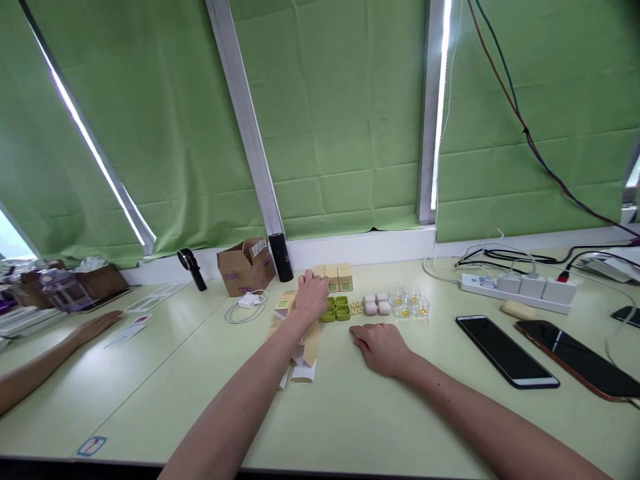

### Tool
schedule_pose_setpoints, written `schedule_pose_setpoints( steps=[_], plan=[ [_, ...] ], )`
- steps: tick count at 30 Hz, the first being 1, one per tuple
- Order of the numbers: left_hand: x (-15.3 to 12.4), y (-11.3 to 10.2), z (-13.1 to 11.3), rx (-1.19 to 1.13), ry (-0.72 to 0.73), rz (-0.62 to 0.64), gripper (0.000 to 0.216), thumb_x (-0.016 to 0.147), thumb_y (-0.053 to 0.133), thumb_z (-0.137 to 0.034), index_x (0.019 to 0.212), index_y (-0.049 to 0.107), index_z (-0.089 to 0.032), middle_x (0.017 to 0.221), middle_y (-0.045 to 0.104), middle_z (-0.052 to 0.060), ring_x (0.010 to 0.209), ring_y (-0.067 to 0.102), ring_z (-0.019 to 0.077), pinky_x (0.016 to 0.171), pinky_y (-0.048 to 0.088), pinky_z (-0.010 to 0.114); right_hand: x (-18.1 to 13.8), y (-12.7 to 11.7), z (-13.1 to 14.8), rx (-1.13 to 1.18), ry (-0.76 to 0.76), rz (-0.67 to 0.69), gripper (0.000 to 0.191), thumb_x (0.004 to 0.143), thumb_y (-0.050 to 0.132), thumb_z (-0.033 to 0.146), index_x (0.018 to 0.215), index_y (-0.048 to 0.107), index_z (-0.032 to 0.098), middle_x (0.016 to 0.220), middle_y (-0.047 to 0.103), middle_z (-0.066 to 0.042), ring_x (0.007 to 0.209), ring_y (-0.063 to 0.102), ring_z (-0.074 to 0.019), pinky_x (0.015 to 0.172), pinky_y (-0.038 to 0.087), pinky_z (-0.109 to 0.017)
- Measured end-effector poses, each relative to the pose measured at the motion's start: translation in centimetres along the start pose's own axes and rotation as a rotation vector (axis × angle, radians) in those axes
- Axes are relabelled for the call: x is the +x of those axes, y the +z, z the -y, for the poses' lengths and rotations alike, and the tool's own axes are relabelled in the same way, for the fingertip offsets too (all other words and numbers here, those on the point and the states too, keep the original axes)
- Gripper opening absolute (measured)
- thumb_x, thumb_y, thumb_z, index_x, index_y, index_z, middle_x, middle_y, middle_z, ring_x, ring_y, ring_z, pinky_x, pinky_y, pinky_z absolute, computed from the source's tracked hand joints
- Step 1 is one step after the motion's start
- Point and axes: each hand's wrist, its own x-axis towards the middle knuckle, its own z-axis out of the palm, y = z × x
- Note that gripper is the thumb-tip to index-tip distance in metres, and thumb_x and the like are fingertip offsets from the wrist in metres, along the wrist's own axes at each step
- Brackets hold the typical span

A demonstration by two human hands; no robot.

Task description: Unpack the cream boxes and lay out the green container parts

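My left hand [313, 297] reaches over small beige boxes with green windows [345, 278], its fingers curled down at the row's left end. What lies under the fingertips is hidden. Just right of it sit green square cups [342, 312]. Small gold-coloured pieces [355, 307] lie beside them, then several pale pink rounded blocks [383, 307] and clear cups with gold bits inside [409, 303]. Under my left forearm are flat beige and white card pieces [310, 343]. My right hand [383, 348] rests on the table, forefinger extended and holding nothing, in front of the blocks.
A brown cardboard box [247, 268], a black cylinder [281, 257] and a white charger with cable [249, 301] stand left. Two phones [505, 350] and a power strip [520, 291] are at right. Another person's hand [97, 325] lies on the table at far left.
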Motion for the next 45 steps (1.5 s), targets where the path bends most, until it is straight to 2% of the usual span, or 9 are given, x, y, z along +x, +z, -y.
schedule_pose_setpoints(
  steps=[8,12,17,20,23,26,34,41,45],
  plan=[
    [4.3,2.3,-1.4,-0.01,0.014,0.035,0.053,0.089,0.057,-0.024,0.141,0.049,-0.018,0.136,0.053,0.021,0.128,0.038,0.0369,0.102,0.035,0.048,-0.4,0.0,-0.4,0.036,-0.022,-0.005,0.029,0.1,0.046,0.026,0.127,0.056,0.025,0.105,0.075,-0.007,0.093,0.07,-0.0231,0.065,0.029,-0.03],
    [6.0,3.7,-1.6,-0.015,0.003,0.094,0.073,0.087,0.058,-0.027,0.155,0.031,-0.022,0.145,0.046,0.021,0.136,0.035,0.0379,0.107,0.034,0.049,-0.3,0.1,-0.5,0.04,-0.001,0.016,0.026,0.101,0.045,0.027,0.126,0.054,0.024,0.104,0.076,-0.008,0.093,0.07,-0.0234,0.066,0.031,-0.03],
    [7.3,4.6,-1.7,-0.012,-0.025,0.172,0.086,0.085,0.06,-0.031,0.161,0.02,-0.024,0.153,0.04,0.022,0.145,0.029,0.0416,0.114,0.028,0.056,-0.4,0.0,-0.3,0.047,0.006,0.003,0.022,0.101,0.045,0.027,0.121,0.054,0.023,0.102,0.077,-0.006,0.092,0.071,-0.0231,0.066,0.031,-0.03],
    [7.7,4.8,-1.5,-0.009,-0.025,0.207,0.084,0.082,0.063,-0.029,0.158,0.027,-0.025,0.159,0.034,0.02,0.15,0.022,0.0426,0.118,0.024,0.058,-0.4,0.0,-0.3,0.047,-0.001,0.001,0.023,0.1,0.045,0.026,0.121,0.055,0.023,0.102,0.077,-0.006,0.092,0.071,-0.0234,0.066,0.031,-0.031],
    [7.9,4.8,-1.5,-0.006,-0.011,0.23,0.068,0.08,0.065,-0.026,0.145,0.046,-0.024,0.161,0.033,0.018,0.153,0.017,0.043,0.12,0.021,0.06,-0.4,-0.1,-0.3,0.045,-0.006,0.003,0.024,0.1,0.045,0.026,0.122,0.055,0.023,0.103,0.077,-0.006,0.093,0.071,-0.0234,0.066,0.031,-0.031],
    [8.1,4.7,-1.7,-0.01,0.015,0.222,0.054,0.081,0.063,-0.025,0.134,0.054,-0.023,0.162,0.034,0.015,0.155,0.014,0.0407,0.121,0.02,0.06,-0.3,0.0,-0.4,0.043,-0.01,0.0,0.024,0.1,0.045,0.026,0.121,0.056,0.023,0.106,0.077,-0.006,0.093,0.071,-0.0231,0.066,0.031,-0.031],
    [8.2,4.7,-2.7,-0.07,0.061,0.174,0.035,0.09,0.058,-0.025,0.125,0.054,-0.023,0.134,0.063,0.013,0.15,0.024,0.0362,0.116,0.026,0.056,-0.2,0.4,-0.6,0.048,-0.008,0.001,0.024,0.1,0.045,0.026,0.122,0.055,0.023,0.107,0.077,-0.007,0.094,0.071,-0.0237,0.068,0.032,-0.031],
    [8.8,5.1,-3.3,-0.112,0.04,0.145,0.055,0.086,0.069,-0.037,0.134,0.046,-0.024,0.138,0.058,0.017,0.142,0.031,0.039,0.113,0.023,0.058,-0.2,-0.1,-0.4,0.043,0.01,-0.001,0.021,0.099,0.047,0.026,0.119,0.051,0.022,0.098,0.076,-0.006,0.089,0.07,-0.0231,0.065,0.029,-0.031],
    [9.3,5.2,-3.7,-0.122,0.032,0.137,0.054,0.087,0.065,-0.03,0.136,0.044,-0.024,0.136,0.06,0.015,0.144,0.028,0.0383,0.114,0.022,0.058,-0.2,0.1,-0.4,0.029,0.015,-0.01,0.016,0.098,0.048,0.026,0.113,0.05,0.022,0.096,0.075,-0.005,0.084,0.069,-0.0223,0.062,0.026,-0.031]
  ],
)
